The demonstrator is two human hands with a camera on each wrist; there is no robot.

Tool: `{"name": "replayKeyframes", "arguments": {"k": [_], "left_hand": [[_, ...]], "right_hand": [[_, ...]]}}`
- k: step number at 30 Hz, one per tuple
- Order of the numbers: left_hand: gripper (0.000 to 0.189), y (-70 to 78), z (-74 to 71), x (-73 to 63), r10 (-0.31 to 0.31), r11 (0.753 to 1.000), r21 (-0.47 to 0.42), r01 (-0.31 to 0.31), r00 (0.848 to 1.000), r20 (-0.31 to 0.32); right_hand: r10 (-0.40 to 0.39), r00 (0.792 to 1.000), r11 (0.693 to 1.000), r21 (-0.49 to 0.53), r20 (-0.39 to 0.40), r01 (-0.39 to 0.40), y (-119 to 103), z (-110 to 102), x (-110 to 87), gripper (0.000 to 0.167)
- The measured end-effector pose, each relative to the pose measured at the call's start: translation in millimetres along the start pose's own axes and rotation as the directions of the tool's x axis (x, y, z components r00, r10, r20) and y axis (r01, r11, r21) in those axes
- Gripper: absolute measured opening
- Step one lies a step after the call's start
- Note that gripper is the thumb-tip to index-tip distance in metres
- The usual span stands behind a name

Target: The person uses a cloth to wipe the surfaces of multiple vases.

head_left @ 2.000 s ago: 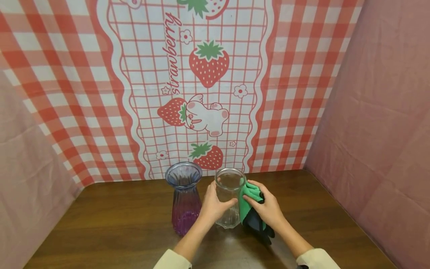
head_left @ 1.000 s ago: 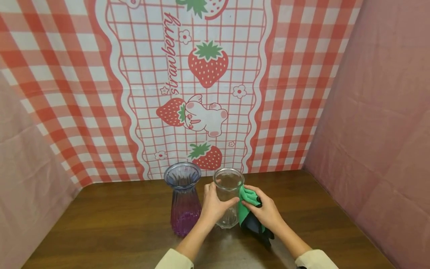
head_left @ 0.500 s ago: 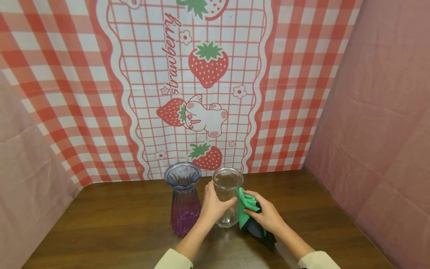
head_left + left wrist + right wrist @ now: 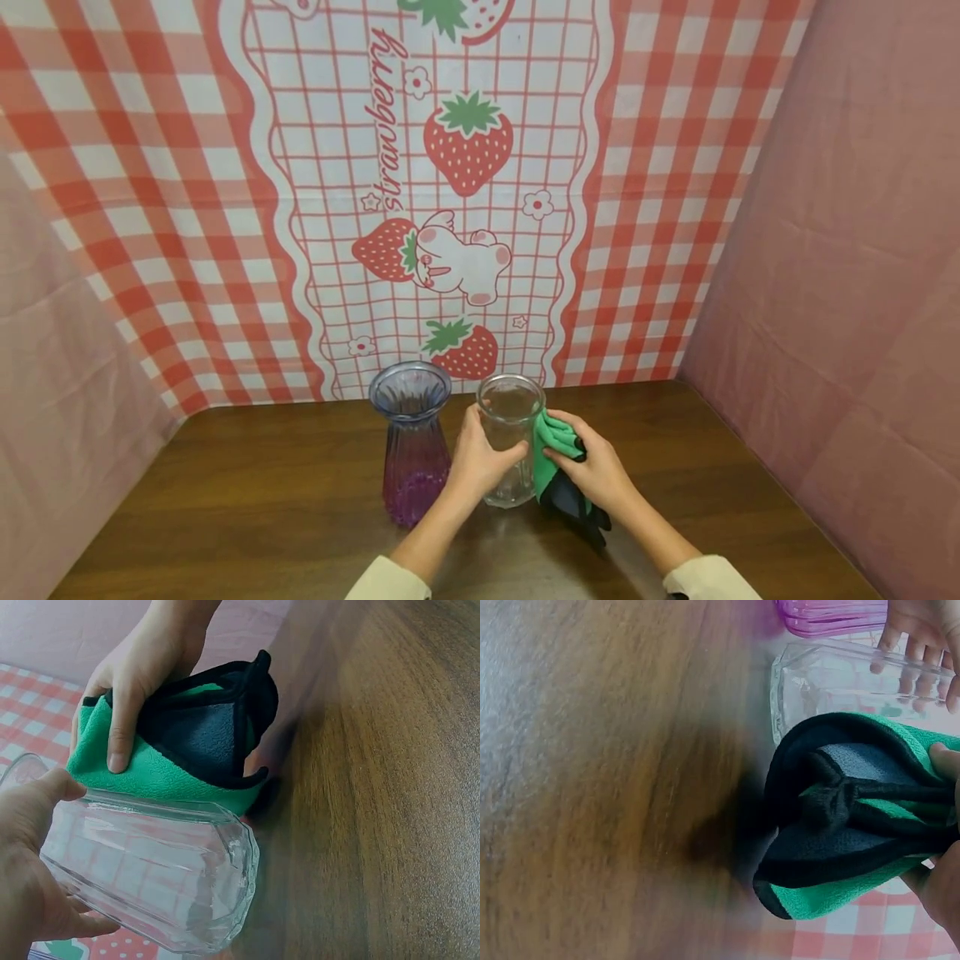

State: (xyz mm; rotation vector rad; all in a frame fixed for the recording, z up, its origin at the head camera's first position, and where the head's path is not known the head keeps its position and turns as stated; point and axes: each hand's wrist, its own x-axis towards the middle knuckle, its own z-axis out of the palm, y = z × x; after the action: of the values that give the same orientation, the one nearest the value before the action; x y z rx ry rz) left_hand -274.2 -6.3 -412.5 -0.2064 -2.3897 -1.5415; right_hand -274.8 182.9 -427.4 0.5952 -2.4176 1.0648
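Observation:
In the head view my left hand (image 4: 480,457) holds a clear glass vase (image 4: 512,487) from its left side, the thumb across the front and the fingers behind. The vase is upright; I cannot tell whether its base touches the table. My right hand (image 4: 596,467) grips a bunched cloth (image 4: 551,479), green on one face and dark grey on the other, with black edging. The cloth lies against the vase's right wall, and its dark end hangs down. In the left wrist view the cloth (image 4: 161,769) touches the glass (image 4: 150,855) along its side.
Just left of the clear vase stands a ribbed glass vase (image 4: 411,450), bluish at the rim and purple below. Both are on a brown wooden table (image 4: 247,492). Behind hangs a red-checked strawberry cloth (image 4: 465,242), with pink fabric (image 4: 832,275) at the sides.
My right hand and the cloth slid a little down the vase's right side, then back up. The left hand and the clear vase have barely shifted; the purple vase stays put.

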Motion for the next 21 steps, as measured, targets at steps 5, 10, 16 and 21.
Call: {"name": "replayKeyframes", "arguments": {"k": [5,10,16,21], "left_hand": [[0.074,0.4,0.2,0.6,0.012,1.0,-0.002,-0.012,1.0,0.009],[0.073,1.0,0.2,0.5,0.013,1.0,-0.011,-0.013,1.0,0.016],[0.079,0.7,1.1,-1.3,0.012,1.0,0.005,-0.012,1.0,-0.006],[0.076,0.8,2.6,-1.4,0.01,1.0,0.025,-0.009,0.999,-0.04]], "right_hand": [[0.019,0.999,0.999,-0.041,0.04,-0.017,6.3,2.4,-3.1,0.056],[0.038,0.997,0.998,-0.062,0.072,-0.033,12.7,4.7,-6.9,0.055],[-0.01,0.999,0.998,-0.06,0.036,0.012,8.2,-1.6,-4.3,0.057],[-0.056,0.998,0.998,-0.034,-0.032,0.055,0.1,-3.3,0.0,0.058]]}}
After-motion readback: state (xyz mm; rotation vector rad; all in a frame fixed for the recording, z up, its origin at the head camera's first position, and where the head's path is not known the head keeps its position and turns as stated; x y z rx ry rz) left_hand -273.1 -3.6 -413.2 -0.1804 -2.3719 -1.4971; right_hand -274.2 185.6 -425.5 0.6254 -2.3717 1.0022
